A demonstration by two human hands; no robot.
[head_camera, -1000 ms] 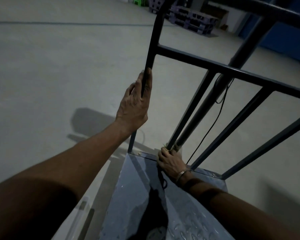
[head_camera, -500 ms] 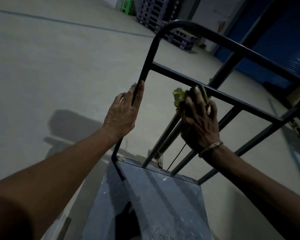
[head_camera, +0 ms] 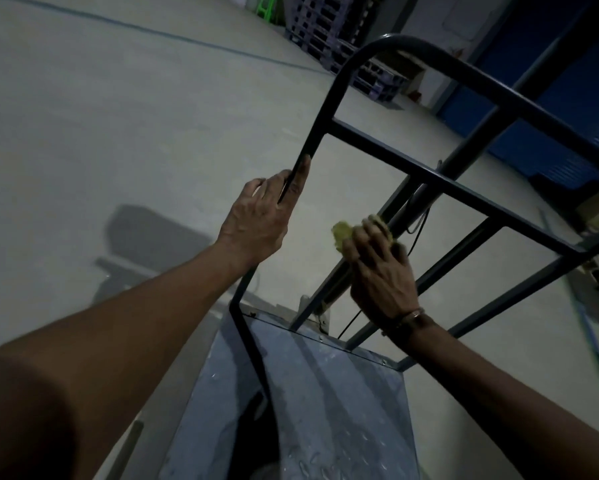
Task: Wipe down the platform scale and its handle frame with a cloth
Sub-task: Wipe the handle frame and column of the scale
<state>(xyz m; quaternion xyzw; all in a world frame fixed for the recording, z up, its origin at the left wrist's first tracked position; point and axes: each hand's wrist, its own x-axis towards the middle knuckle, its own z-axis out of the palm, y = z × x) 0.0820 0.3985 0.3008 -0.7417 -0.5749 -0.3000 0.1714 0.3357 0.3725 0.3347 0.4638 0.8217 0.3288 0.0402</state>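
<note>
The platform scale's grey checker-plate deck (head_camera: 329, 403) lies at the bottom centre. Its dark handle frame (head_camera: 464, 188) rises from the deck's far edge, with a curved top bar, a crossbar and slanted uprights. My left hand (head_camera: 261, 220) grips the frame's left upright, thumb on the inner side. My right hand (head_camera: 377, 268) holds a yellow-green cloth (head_camera: 341, 233) wrapped around an inner slanted upright, below the crossbar. A thin black cable (head_camera: 417, 230) hangs beside that upright. A metal bangle sits on my right wrist.
Bare concrete floor (head_camera: 118, 116) spreads to the left and behind the frame. Stacked dark pallets (head_camera: 339, 36) stand at the back. A blue wall or shutter (head_camera: 568, 109) fills the upper right, with boxes low at the right edge.
My right hand with the cloth went from the upright's base up to the crossbar, then slid back down the upright a little. My left hand kept its grip on the left upright.
</note>
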